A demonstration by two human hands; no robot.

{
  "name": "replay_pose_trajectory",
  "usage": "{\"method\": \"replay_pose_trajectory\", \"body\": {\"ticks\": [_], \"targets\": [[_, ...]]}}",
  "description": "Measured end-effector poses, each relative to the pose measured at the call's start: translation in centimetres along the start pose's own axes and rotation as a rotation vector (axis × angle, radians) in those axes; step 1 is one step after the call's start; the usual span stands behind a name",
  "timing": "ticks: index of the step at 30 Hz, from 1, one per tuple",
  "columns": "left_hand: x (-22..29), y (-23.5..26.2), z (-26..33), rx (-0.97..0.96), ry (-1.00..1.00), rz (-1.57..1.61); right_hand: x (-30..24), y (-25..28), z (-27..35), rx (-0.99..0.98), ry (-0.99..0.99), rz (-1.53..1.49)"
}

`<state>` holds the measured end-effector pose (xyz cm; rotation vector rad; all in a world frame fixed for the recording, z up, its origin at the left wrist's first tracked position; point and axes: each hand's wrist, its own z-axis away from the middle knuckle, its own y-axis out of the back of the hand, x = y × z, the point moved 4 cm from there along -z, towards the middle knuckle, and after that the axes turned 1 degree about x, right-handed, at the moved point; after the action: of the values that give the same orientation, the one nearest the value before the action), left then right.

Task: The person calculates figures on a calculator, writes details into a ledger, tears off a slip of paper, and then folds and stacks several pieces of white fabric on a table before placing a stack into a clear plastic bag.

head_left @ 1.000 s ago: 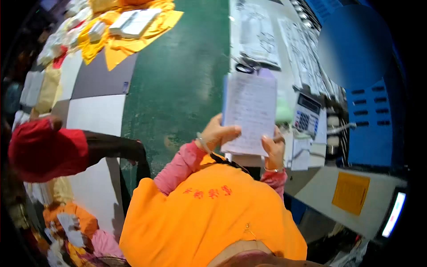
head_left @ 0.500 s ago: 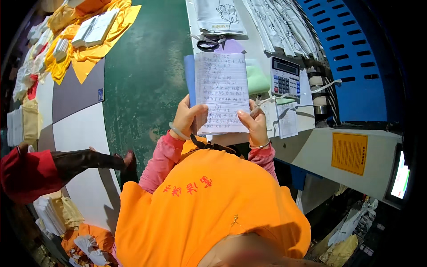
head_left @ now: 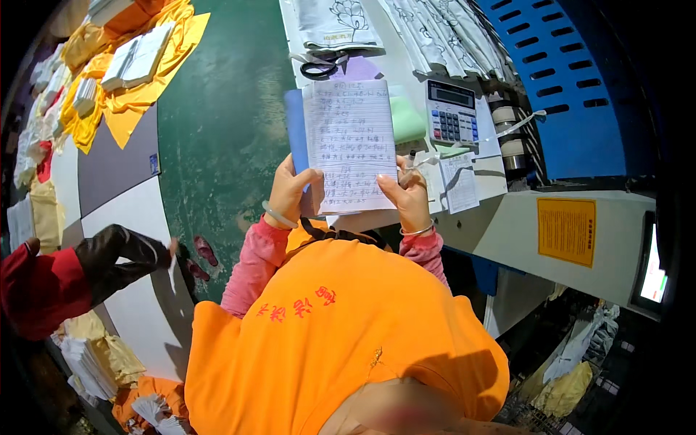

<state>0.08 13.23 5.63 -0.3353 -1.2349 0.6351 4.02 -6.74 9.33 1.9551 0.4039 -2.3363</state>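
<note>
A lined notebook (head_left: 351,145) lies open toward me, its page covered in handwriting. My left hand (head_left: 290,190) grips its lower left edge, thumb on the page. At the lower right edge my right hand (head_left: 408,197) pinches the book, also with the thumb on top. A dark-tipped pen (head_left: 410,158) with a white strip tied to it sticks up by the right fingers. Behind the page a blue cover (head_left: 296,123) shows on the left.
The white table (head_left: 290,29) bears black-handled scissors (head_left: 319,68), a calculator (head_left: 452,116), green paper (head_left: 407,119) and printed white fabric (head_left: 341,25). A blue slotted panel (head_left: 565,94) stands right. At left, a person in red (head_left: 51,290) is on white boards; slippers (head_left: 205,250) lie on the green floor.
The view has shifted slightly, moving the table and notebook a little left in the picture. Both hands keep their hold. The person at left has drawn their legs up, leaving slippers on the floor.
</note>
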Motion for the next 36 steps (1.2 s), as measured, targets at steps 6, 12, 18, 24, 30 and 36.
{"method": "replay_pose_trajectory", "body": {"ticks": [6, 12, 18, 24, 30, 36], "targets": [[0.3, -0.4, 0.0, 0.014, -0.036, 0.005, -0.4, -0.2, 0.1, -0.048, -0.048, 0.024], [-0.2, 0.0, -0.2, 0.018, -0.038, 0.017, -0.5, -0.4, 0.1, -0.021, -0.022, 0.037], [0.0, -0.3, -0.1, 0.040, -0.014, 0.007, 0.3, 0.3, -0.1, 0.001, -0.037, 0.041], [0.1, -0.1, 0.2, 0.041, 0.029, 0.005, 0.3, 0.1, -0.1, 0.039, -0.018, 0.084], [0.5, -0.6, 0.0, 0.090, -0.059, -0.065, -0.8, 0.0, 0.5, 0.000, -0.118, 0.100], [0.7, -0.2, -0.2, 0.058, -0.066, 0.030, 0.7, 0.4, 0.6, -0.051, -0.131, 0.091]]}}
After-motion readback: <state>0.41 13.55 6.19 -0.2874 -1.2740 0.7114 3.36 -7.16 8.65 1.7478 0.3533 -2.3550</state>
